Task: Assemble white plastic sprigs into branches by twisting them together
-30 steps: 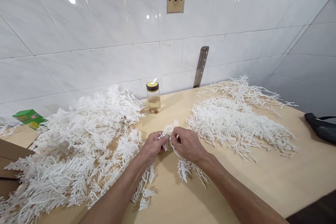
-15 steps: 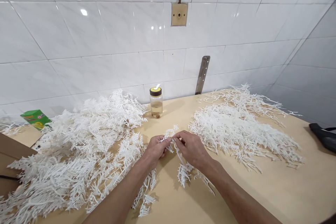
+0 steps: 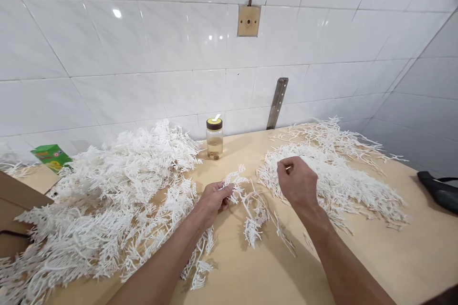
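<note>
White branching sprigs lie in a large pile (image 3: 143, 171) on the left and a flatter pile (image 3: 332, 176) on the right. Between the piles, my left hand (image 3: 214, 198) pinches a white sprig (image 3: 238, 183) just above the table. Further sprigs and thin stems (image 3: 255, 224) lie by its fingertips. My right hand (image 3: 297, 182) is raised over the near left edge of the right pile, fingers curled together. Whatever its fingertips may hold is too small to make out.
A jar of pale liquid (image 3: 214, 140) with a black and yellow lid stands near the tiled wall. A green box (image 3: 53, 157) and cardboard (image 3: 21, 209) are at the left. A metal bracket (image 3: 277, 104) leans at the wall; a black object (image 3: 440, 190) sits far right.
My right hand has moved right and slightly up, away from my left hand. My left hand stays on the sprig, and the loose stems between the hands show more fully.
</note>
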### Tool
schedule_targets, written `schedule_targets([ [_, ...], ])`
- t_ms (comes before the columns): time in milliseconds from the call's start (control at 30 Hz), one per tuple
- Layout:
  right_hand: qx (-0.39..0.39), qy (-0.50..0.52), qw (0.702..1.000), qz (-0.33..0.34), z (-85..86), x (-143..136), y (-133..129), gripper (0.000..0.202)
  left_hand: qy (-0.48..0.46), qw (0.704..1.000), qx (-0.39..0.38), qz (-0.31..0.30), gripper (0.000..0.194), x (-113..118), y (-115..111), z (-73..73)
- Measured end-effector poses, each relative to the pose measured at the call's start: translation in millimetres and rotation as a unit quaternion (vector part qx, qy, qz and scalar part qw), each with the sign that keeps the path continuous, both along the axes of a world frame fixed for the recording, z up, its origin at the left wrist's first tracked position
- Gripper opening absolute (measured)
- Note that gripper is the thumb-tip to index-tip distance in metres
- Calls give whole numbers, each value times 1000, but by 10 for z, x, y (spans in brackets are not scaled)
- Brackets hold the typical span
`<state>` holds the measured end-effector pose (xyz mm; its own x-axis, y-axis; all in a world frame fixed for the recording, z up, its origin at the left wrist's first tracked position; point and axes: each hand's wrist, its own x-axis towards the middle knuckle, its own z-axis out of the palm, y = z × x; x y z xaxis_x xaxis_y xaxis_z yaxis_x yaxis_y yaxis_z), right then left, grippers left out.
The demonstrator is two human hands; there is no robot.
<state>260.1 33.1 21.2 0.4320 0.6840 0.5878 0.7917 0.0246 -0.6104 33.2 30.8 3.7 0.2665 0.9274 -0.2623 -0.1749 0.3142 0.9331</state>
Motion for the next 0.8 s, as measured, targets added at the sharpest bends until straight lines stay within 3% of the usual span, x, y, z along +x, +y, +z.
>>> schedule_targets([
  [67,14,-12,1000,7,31,2,-29,11,-15,1000,-5,3,48,1,20,-33],
  [133,14,-23,994,110,43,-129,-91,14,-19,1000,-2,5,46,7,27,-54],
  [200,-14,-35,969,244,38,-326,-161,19,-25,1000,5,12,45,13,25,-65],
  [300,-66,-70,942,323,4,-569,-223,18,-42,999,7,27,44,22,22,-73],
  [467,-97,-75,942,311,-46,-659,-216,13,-41,998,16,35,44,28,31,-96],
  [633,-81,-113,946,294,-91,-687,-226,15,-26,998,31,39,42,51,18,-95],
  [800,-83,-175,949,247,-204,-812,-245,19,67,991,86,75,41,97,-47,-108],
])
